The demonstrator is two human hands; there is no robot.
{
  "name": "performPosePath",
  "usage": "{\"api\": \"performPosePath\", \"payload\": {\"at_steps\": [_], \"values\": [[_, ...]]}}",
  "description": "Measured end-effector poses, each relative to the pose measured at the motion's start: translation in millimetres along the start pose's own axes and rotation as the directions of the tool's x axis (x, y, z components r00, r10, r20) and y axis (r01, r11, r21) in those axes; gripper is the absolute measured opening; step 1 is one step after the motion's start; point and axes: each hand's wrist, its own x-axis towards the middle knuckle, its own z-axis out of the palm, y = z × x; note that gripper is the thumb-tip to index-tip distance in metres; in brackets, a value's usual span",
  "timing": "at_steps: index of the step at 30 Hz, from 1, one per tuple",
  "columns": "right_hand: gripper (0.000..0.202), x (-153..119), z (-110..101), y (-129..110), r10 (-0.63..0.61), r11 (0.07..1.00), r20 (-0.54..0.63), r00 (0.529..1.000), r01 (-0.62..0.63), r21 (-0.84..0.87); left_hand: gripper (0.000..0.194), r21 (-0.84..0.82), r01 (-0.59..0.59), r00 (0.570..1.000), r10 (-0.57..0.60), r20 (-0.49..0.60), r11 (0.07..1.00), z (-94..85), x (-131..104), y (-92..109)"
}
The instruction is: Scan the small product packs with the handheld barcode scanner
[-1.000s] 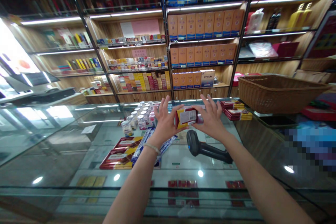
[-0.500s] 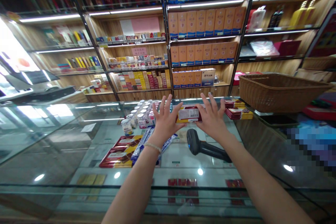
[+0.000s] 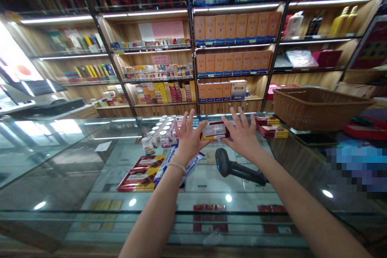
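Between both hands, a red and yellow packet (image 3: 215, 130) with a barcode label is held by its two ends. My left hand (image 3: 190, 139) pinches its left end with thumb and forefinger, the other fingers raised. The right end is gripped by my right hand (image 3: 242, 137), its other fingers spread upward. A black handheld scanner (image 3: 223, 163) lies on the glass counter below my right hand. Blue and white bars (image 3: 165, 169) and red and yellow chocolate packets (image 3: 137, 178) lie left of my left wrist. Small white-capped jars (image 3: 165, 139) stand behind them.
More red and yellow packets (image 3: 272, 131) are stacked on the counter's right, beside a brown wicker basket (image 3: 317, 109). Shelves (image 3: 236, 100) of boxes and bottles line the back. Blurred blue items lie at the right edge, and a dark machine (image 3: 57, 107) stands at the left.
The packet and both hands have shifted slightly left, and the packet is a little more tilted. My right hand has moved a bit closer to my left.
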Motion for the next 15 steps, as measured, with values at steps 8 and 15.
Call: {"api": "performPosePath", "payload": {"at_steps": [8, 15], "values": [[0.073, -62, 4, -9, -0.019, 1.000, 0.125, 0.992, 0.017, 0.015, 0.067, -0.007, 0.075, 0.997, -0.075, 0.032, 0.997, 1.7, 1, -3], [0.106, -101, 22, -8, -0.050, 0.998, 0.192, 0.980, 0.040, 0.057, 0.066, -0.012, 0.082, 0.995, -0.081, 0.063, 0.997, 0.5, 1, -3]]}}
